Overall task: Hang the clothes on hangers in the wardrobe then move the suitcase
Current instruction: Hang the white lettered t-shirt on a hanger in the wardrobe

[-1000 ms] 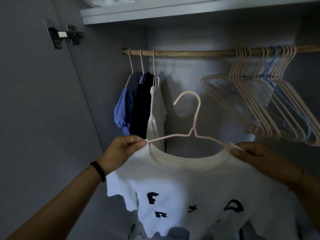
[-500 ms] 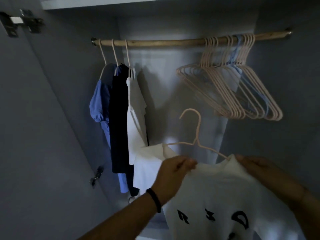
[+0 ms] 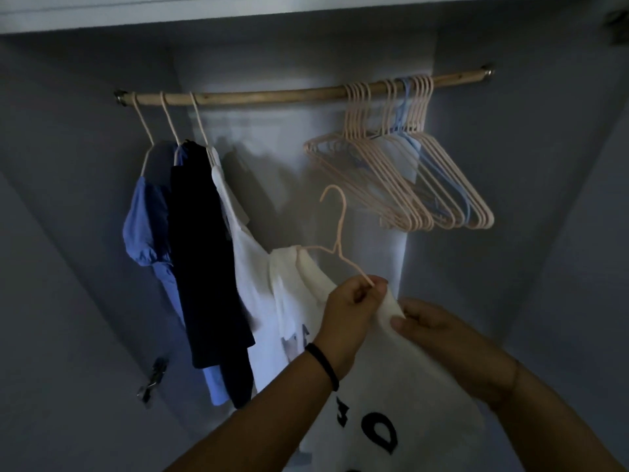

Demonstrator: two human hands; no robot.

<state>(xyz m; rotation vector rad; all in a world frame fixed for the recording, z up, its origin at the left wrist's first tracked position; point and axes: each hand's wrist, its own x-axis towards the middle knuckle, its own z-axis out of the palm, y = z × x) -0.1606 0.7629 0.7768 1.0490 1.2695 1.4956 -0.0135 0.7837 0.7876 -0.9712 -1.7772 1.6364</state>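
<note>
1. Nearest: left hand (image 3: 350, 311), black band at the wrist, fingers curled shut, pinching the right arm of a pink hanger (image 3: 335, 240) together with the collar of a white printed T-shirt (image 3: 374, 386).
2. Just beside it: right hand (image 3: 432, 327), fingers closed on the same collar fabric, thumb on top.
3. Held below the rod, hook up and not yet on it; shirt's left shoulder already over the hanger.
4. Farther back: three garments hanging from the wooden rod (image 3: 272, 95) at left — blue top (image 3: 146, 233), dark garment (image 3: 204, 250), white top (image 3: 248, 267).
5. At right on the rod: bunch of empty hangers (image 3: 408, 178), mostly pink, at least one blue; exact count unclear.
6. Since half a second ago: left hand shifted right along the collar, now close to the right hand.
</note>
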